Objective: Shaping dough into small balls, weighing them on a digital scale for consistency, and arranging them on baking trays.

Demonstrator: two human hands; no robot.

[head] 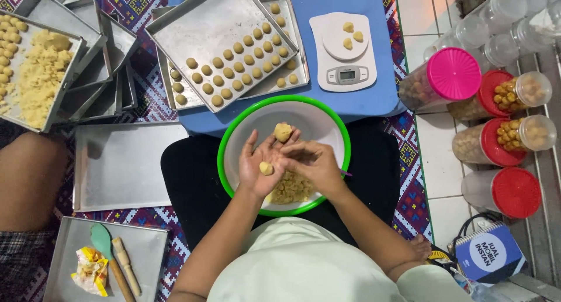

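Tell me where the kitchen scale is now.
In the head view, the scale sits at top centre on the blue table, right of the trays of dough balls and above the green-rimmed bowl; three dough pieces lie on it.

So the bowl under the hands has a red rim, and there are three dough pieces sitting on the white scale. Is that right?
Not quite. In the head view the bowl under the left hand and right hand has a green rim, not red. The rest stands: three dough pieces sit on the white scale.
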